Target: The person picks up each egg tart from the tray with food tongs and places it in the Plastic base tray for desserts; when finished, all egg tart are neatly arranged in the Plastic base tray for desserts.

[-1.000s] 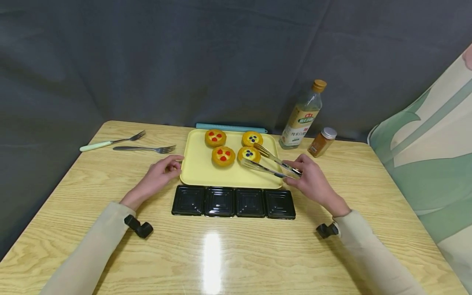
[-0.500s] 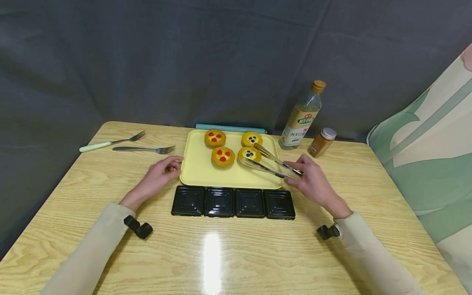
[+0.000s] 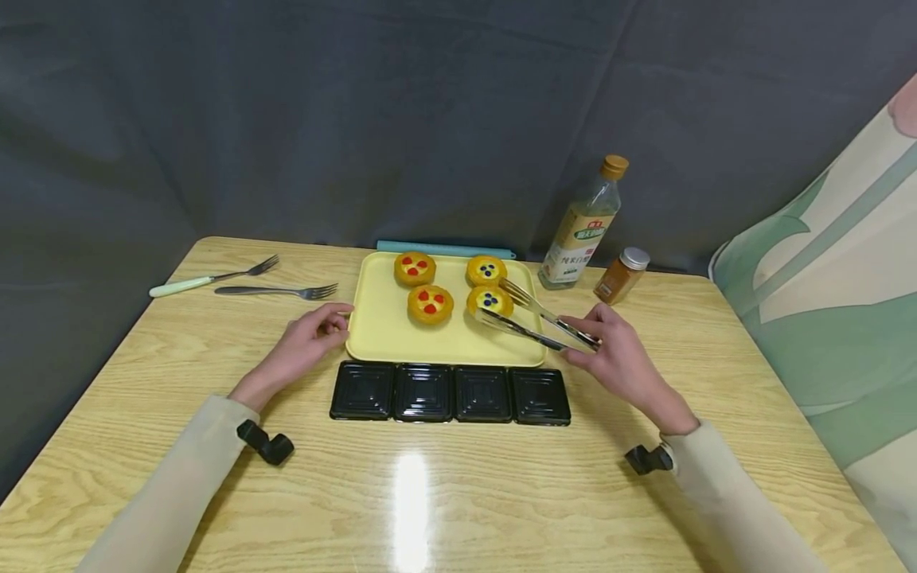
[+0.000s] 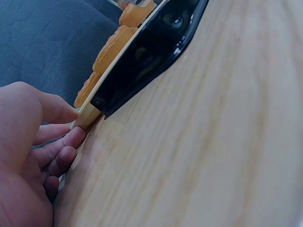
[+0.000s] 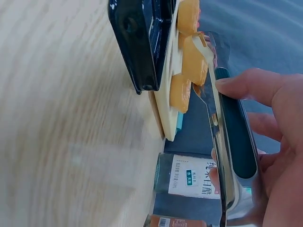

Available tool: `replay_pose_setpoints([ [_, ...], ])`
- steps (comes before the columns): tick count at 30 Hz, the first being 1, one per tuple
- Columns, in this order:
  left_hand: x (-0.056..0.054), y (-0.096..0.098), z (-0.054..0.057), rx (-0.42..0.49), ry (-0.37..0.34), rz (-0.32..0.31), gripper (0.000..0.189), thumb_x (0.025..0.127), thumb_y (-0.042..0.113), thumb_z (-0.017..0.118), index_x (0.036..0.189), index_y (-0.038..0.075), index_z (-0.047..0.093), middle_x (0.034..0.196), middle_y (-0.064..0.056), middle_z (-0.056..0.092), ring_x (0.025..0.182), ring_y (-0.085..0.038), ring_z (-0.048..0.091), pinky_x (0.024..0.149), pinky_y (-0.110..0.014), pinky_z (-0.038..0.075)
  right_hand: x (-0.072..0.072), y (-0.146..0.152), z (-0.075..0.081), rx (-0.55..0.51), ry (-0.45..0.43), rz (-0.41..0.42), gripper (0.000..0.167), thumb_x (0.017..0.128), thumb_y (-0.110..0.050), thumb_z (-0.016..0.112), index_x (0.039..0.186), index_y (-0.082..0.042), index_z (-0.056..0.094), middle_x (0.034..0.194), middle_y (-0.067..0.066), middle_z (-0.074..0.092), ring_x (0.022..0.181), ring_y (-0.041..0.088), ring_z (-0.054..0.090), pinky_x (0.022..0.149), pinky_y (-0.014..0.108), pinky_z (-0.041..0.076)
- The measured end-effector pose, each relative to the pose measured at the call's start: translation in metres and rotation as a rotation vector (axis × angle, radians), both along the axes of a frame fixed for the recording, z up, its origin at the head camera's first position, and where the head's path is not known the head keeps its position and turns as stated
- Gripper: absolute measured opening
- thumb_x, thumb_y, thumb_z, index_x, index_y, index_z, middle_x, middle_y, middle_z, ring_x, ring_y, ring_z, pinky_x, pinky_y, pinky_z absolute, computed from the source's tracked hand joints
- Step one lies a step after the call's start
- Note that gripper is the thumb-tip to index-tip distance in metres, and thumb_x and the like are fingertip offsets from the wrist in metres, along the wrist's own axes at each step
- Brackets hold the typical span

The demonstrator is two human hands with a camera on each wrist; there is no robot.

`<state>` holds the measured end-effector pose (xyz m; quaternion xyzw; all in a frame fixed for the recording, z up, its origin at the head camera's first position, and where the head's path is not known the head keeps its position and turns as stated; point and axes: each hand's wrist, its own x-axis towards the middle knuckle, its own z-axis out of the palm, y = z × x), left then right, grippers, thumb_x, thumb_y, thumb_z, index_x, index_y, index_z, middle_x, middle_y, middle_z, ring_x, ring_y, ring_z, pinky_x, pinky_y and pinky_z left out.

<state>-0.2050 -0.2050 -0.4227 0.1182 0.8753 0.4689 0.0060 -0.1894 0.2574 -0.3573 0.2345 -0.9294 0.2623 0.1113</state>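
Note:
My right hand (image 3: 618,354) holds metal tongs (image 3: 540,338) with dark grips, thumb on one arm and fingers on the other. The tong tips stand either side of the nearer blue-dotted egg tart (image 3: 491,300); the right wrist view shows that tart (image 5: 194,59) between them. Behind it sits a second blue-dotted tart (image 3: 485,270). Two red-dotted tarts (image 3: 430,305) sit further left on the yellow tray (image 3: 387,338). My left hand (image 3: 304,346) pinches the tray's left edge, thumb above and fingers below in the left wrist view.
Several joined black square trays (image 3: 424,392) lie along the yellow tray's near side. Behind it is a blue rod (image 3: 444,249). A glass bottle (image 3: 582,227) and a spice jar (image 3: 622,276) stand at back right. Two forks (image 3: 275,291) lie at left.
The right hand and tongs have shifted slightly right, and the nearer blue-dotted tart has moved right with them. The left hand stays at the tray's edge.

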Motion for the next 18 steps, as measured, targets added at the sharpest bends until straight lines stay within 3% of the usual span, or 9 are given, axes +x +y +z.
replay_pose_setpoints([
  [18, 0.003, 0.0, 0.004, 0.019, -0.001, -0.012, 0.044, 0.1, 0.01, 0.06, 0.143, 0.001, 0.052, 0.112, -0.013, 0.063, 0.1, -0.024, 0.052, 0.088, -0.039, 0.04, 0.04, 0.02, -0.002, -0.028, 0.046, -0.01, 0.049, 0.076, 0.003, 0.084, 0.123, 0.002, 0.071, 0.086, 0.004, 0.046, 0.071, 0.016, 0.039, 0.055, 0.024, 0.036],
])
